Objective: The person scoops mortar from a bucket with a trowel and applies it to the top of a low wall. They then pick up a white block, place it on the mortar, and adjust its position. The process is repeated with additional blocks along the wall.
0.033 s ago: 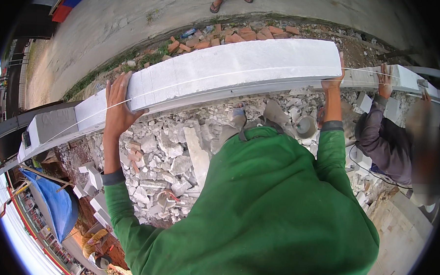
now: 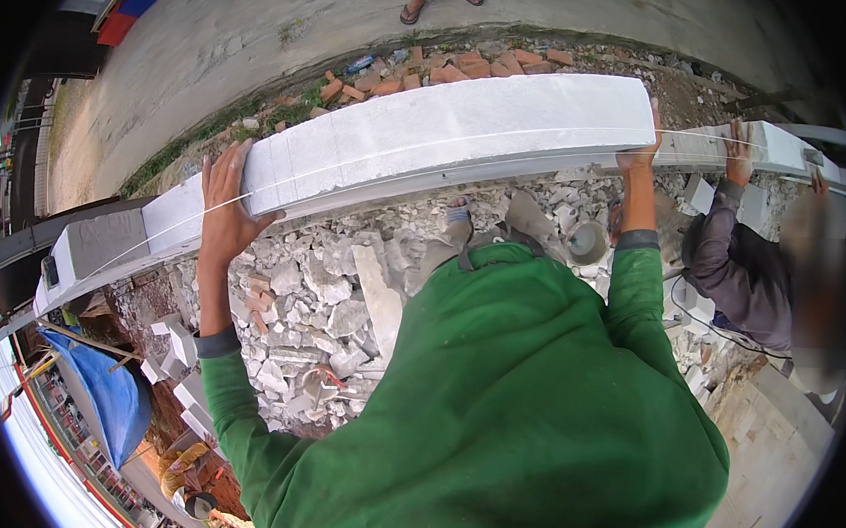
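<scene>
A long white lightweight concrete block [image 2: 448,124] lies along the top of a low wall in front of me. My left hand [image 2: 226,197] is clasped over its left end, fingers stretched across the top and thumb along the near face. At the opposite end, my right hand [image 2: 641,151] grips the block's right edge, its fingers reaching up the end face. Thin white string lines [image 2: 352,154] run along the block and pass by my left fingers.
Broken rubble [image 2: 319,269] covers the ground below the wall. A grey bucket [image 2: 587,243] stands there. On the right, a co-worker's hand [image 2: 737,160] rests on the same wall. Red brick pieces [image 2: 469,66] lie beyond it, near a person's sandalled feet [image 2: 412,13]. A blue tarp [image 2: 115,397] hangs at left.
</scene>
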The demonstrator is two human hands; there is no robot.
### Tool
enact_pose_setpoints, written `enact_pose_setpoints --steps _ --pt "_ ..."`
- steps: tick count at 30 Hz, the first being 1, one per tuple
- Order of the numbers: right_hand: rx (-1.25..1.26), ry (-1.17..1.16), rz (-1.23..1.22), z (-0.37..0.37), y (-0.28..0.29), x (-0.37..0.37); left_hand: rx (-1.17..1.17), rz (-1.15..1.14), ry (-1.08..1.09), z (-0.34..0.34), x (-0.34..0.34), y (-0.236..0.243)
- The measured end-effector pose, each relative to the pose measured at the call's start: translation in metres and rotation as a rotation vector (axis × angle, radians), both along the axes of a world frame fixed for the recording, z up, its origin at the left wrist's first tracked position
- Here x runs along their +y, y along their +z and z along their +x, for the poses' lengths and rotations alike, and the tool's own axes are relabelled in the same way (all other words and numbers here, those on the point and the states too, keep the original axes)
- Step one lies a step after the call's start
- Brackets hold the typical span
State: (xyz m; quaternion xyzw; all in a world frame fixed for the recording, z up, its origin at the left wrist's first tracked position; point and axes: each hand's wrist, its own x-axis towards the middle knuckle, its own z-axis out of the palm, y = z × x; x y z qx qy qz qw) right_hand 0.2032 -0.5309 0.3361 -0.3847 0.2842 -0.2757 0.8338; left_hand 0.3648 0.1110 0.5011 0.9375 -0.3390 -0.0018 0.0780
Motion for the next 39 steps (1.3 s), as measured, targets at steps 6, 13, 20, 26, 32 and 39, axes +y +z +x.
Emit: enact_pose_setpoints --steps 6,13,20,26,32,39 --pt "0.014 -0.002 -0.043 0.006 0.003 0.002 -0.015 0.002 -0.012 0.008 -0.002 -0.003" --pt "0.006 -0.029 -0.038 0.008 0.004 0.001 0.000 -0.013 -0.001 0.007 -0.005 -0.001" --pt "-0.037 0.014 -0.024 -0.004 0.011 0.012 0.007 -0.013 -0.008 0.009 -0.004 0.000" --pt "-0.041 0.044 -0.017 -0.003 0.006 0.008 -0.001 0.012 0.002 0.008 -0.004 0.000" --pt "-0.009 0.058 0.025 -0.005 0.006 0.006 -0.008 -0.037 -0.042 0.011 -0.001 -0.002" --pt "-0.004 -0.068 0.050 -0.006 -0.006 0.003 0.021 -0.042 -0.009 0.010 -0.001 0.000"
